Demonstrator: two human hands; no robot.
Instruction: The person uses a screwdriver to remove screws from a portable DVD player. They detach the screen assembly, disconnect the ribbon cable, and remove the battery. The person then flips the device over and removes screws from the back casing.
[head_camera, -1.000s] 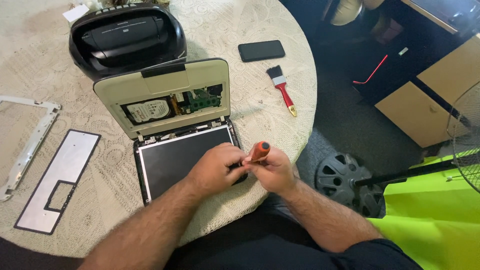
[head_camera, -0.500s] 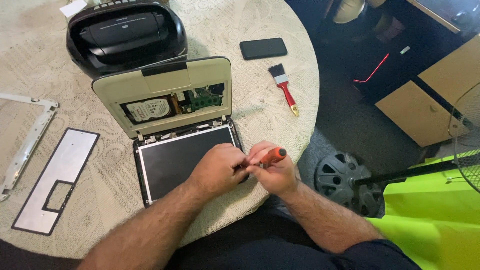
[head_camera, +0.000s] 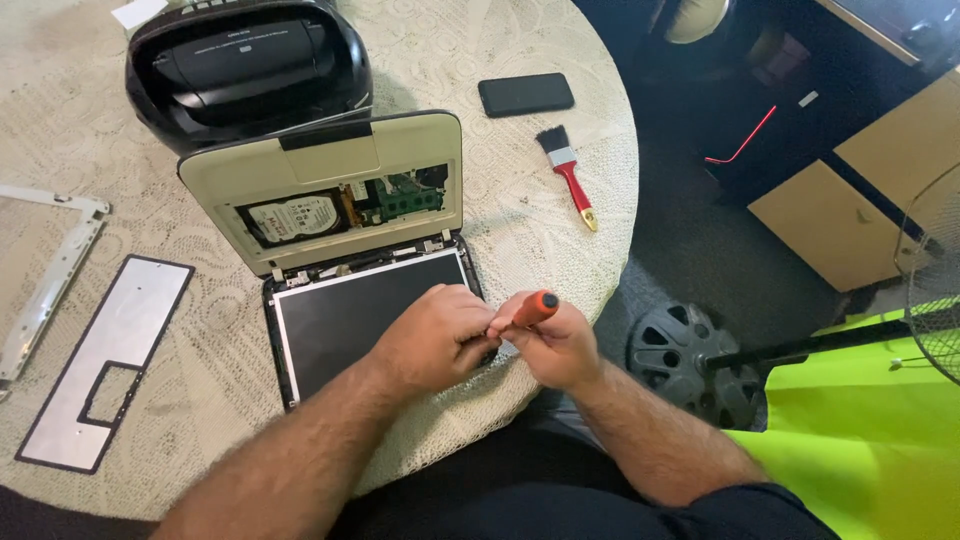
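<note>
The right hand (head_camera: 556, 345) was closed around a screwdriver (head_camera: 532, 308) with an orange handle. The handle pointed up and to the right, and the metal tip was hidden between the two hands. The left hand (head_camera: 435, 335) was also closed, with its fingers curled, and it touched the right hand at the lower right corner of the laptop screen (head_camera: 360, 315). What the left fingers pinched, I could not tell.

The opened laptop (head_camera: 330, 190) lay on the round table (head_camera: 540, 240), which was covered with a cream lace cloth. The dark screen panel was flat near the table edge, just in front of the person. The cream base stood tilted up behind it, and its open bottom showed a silver hard drive (head_camera: 292, 217) and a green circuit board (head_camera: 408, 198).

Behind the laptop was a black portable radio (head_camera: 250, 65), touching the top of the base. A black phone (head_camera: 526, 94) lay to the right of it, and a small brush with a red handle (head_camera: 567, 175) lay near the right edge of the table. On the left side lay a flat silver panel with a dark border (head_camera: 105, 360) and, further left, a grey frame piece (head_camera: 55, 275). On the floor to the right stood the round base of a fan (head_camera: 685, 360).
</note>
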